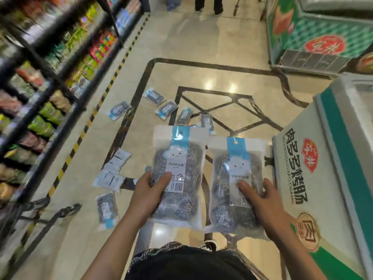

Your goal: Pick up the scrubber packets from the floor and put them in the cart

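I hold two scrubber packets upright in front of me, each a clear bag of steel wool with a blue and white label. My left hand point(149, 190) grips the left packet point(178, 174) at its lower left side. My right hand point(260, 197) grips the right packet point(235, 184) at its lower right. Several more scrubber packets lie on the tiled floor, some farther ahead point(167, 109) and some at my left point(110, 178). The black wire cart point(30, 217) shows at the lower left edge, blurred.
Stocked shelves point(50, 67) run along the left, with a yellow and black striped line on the floor beside them. A chest freezer point(323, 178) stands close on my right, another point(319, 37) farther back. A person's legs point(209, 5) stand at the aisle's far end.
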`<control>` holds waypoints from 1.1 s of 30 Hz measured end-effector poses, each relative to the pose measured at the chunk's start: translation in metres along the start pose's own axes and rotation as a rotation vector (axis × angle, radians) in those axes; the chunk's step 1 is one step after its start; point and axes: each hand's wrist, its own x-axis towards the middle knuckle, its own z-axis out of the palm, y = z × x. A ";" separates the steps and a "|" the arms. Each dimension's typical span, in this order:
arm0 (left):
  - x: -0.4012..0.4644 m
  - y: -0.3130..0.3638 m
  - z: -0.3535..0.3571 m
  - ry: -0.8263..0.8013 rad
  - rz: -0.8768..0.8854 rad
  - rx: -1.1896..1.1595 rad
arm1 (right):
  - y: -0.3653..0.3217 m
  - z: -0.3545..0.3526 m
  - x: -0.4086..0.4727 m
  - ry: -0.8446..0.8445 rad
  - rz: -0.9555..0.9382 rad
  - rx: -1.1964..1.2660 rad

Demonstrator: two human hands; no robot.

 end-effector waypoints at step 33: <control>-0.274 -0.318 -0.625 1.361 -0.319 -0.800 | -0.022 0.816 -0.317 -1.330 -0.252 -0.512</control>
